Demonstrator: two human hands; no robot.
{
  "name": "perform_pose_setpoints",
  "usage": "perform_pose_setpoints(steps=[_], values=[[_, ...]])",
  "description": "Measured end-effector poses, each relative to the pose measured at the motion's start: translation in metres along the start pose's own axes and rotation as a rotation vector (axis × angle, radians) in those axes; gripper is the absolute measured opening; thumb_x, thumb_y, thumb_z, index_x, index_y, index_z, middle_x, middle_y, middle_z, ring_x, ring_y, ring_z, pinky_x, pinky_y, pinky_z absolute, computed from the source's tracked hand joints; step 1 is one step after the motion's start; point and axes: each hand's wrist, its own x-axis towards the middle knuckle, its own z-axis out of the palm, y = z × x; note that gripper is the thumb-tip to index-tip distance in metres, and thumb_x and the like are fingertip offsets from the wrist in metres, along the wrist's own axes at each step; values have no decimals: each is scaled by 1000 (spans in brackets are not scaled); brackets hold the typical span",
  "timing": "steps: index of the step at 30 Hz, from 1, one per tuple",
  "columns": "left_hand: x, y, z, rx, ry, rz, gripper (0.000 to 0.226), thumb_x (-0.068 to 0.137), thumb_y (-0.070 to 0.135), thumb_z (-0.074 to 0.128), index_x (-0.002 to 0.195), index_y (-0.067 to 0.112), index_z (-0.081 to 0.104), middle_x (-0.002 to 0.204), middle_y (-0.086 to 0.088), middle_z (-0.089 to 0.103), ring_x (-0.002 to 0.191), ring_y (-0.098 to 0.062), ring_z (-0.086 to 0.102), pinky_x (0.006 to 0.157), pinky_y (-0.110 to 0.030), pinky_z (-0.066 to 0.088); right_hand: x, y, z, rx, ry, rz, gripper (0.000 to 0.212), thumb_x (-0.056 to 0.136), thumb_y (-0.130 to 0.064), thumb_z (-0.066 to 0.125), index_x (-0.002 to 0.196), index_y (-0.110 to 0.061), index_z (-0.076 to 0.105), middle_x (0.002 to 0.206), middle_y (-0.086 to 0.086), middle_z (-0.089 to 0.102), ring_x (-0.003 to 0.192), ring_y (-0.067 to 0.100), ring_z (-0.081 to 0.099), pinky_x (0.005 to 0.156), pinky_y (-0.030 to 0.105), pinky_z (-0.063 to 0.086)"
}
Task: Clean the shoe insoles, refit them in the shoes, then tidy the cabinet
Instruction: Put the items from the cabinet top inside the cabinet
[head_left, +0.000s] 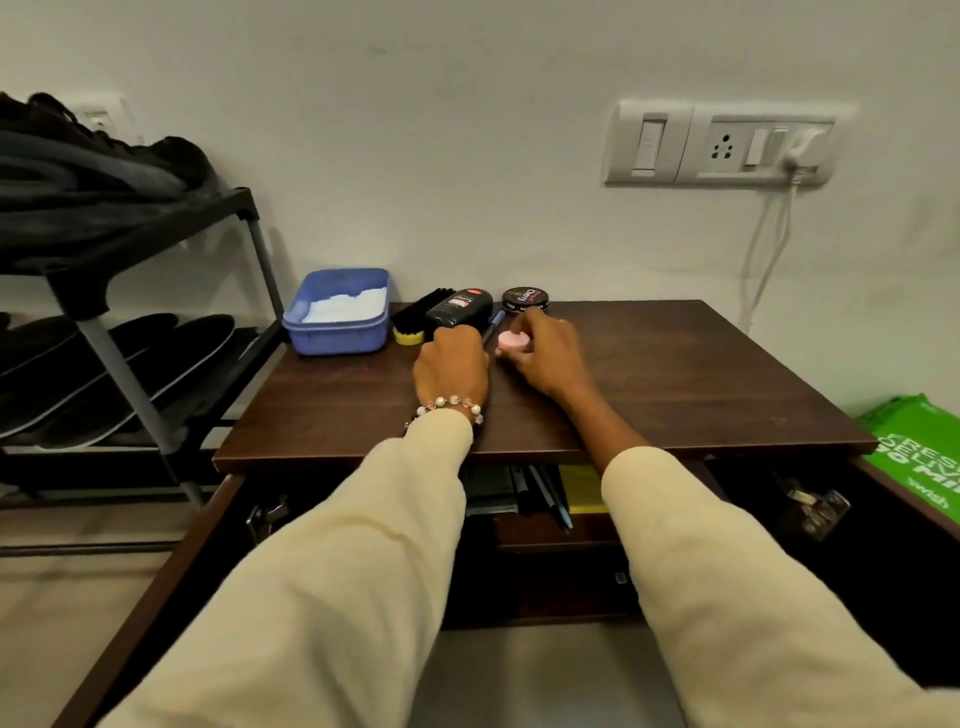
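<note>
Both hands reach to the back edge of the dark brown wooden cabinet top (675, 384). The left hand (451, 366), with a pearl bead bracelet (451, 406) at the wrist, rests knuckles-up with its fingers curled down near a purple pen (493, 323); whether it grips the pen I cannot tell. The right hand (545, 353) pinches a small round pink disc (514, 340) between thumb and fingers, just above the cabinet top.

Along the back edge, from the left corner inward, stand a blue plastic rectangular tub (337, 327) holding something white, a black bristle shoe brush with a yellow end (415, 319), a black liquid polish bottle (460, 307) lying on its side, and a round black polish tin (525, 300).

The cabinet doors hang open below, showing pens and papers on a shelf (540, 530). Left of the cabinet, a black metal shoe rack (156, 410) holds dark insoles (119, 364) on its lower tier and black shoes (93, 156) on top. A green bag (919, 452) sits at the right.
</note>
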Motion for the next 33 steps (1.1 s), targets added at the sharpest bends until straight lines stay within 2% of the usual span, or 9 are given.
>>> perform_pose_setpoints(steps=[5,9,14,17,20,22,25,29,33], values=[[-22,0,-11,-137,41,-81,29,97,24,50,102,-2,63,104,-21,62,99,-38,59,70,-36,42,-18,1,-19,483,71,164,49,80,-17,73,124,-13,52,118,5,60,100,17,61,90,33,52],[-48,-4,-16,-346,186,-234,30,95,25,52,96,0,67,93,-17,67,88,-30,62,67,-30,38,-41,2,-41,656,-66,232,48,82,-4,68,126,-14,52,113,3,56,91,16,60,76,33,58],[-92,6,-9,-611,398,-112,24,95,20,55,86,1,66,84,-15,63,73,-22,53,63,-19,24,-74,2,-73,776,-206,188,38,80,2,68,115,-13,62,111,13,59,89,20,63,68,24,55],[-110,16,-2,-746,480,7,16,94,14,57,85,3,65,81,-11,59,70,-14,49,62,-17,26,-102,5,-97,1023,-292,134,39,81,8,61,118,-3,60,102,16,60,83,22,62,67,24,54],[-134,23,12,-825,510,106,16,95,11,54,89,1,64,85,-6,55,70,-10,48,62,-9,32,-127,16,-117,1043,-475,102,43,76,0,66,119,-1,59,104,19,62,83,25,64,71,26,55],[-158,23,37,-879,462,151,18,97,9,49,92,-1,62,87,-4,52,69,-12,50,65,-7,37,-144,35,-126,1033,-637,142,47,72,-4,72,118,-5,61,109,18,63,93,27,64,78,29,56],[-195,17,81,-952,279,129,23,99,17,39,95,3,57,83,-3,54,63,-19,53,58,-27,47,-170,71,-132,978,-810,251,48,73,1,73,119,-4,61,114,15,64,105,28,63,83,33,55],[-241,-2,129,-850,38,60,20,95,16,34,93,6,52,69,-4,52,59,-20,50,56,-20,37,-202,114,-112,837,-909,528,43,77,15,61,119,2,60,115,23,62,101,29,63,83,36,57],[-277,-31,169,-633,-188,0,12,94,5,41,100,4,51,78,-16,61,71,-38,59,61,-35,42,-221,144,-70,476,-976,609,36,77,13,65,111,-1,63,101,17,67,89,22,67,79,33,58]])
